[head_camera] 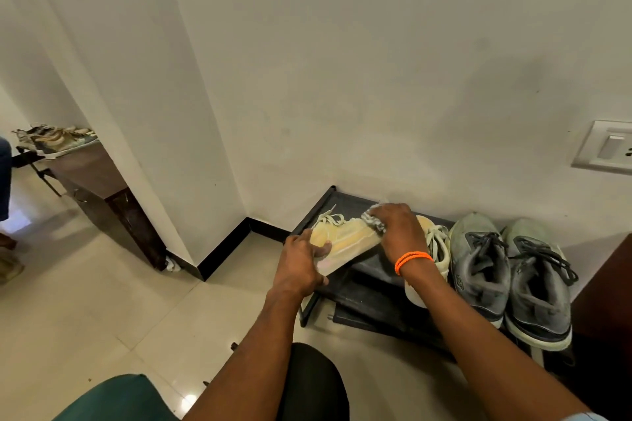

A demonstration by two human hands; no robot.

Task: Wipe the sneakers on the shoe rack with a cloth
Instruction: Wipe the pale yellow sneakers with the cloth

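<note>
Wiping the first yellow sneaker over the rack's left end.

The left hand (pixel 301 258) is gripping the tipped yellow sneaker (pixel 345 237) at one end, thumb curled over its side, holding it on its side above the rack (pixel 372 270). The right hand (pixel 398 229) is pressing a grey cloth (pixel 373 219) against the shoe's far end, fingers curled round the cloth. The step in hand looks like rubbing down this shoe's side; next it probably needs turning to reach the other faces, then setting back beside its mate. Four sneakers are sitting here: two yellow, one of them (pixel 434 249) partly hidden under the right wrist, and two grey (pixel 478 267) just beside. One cloth is in use.
</note>
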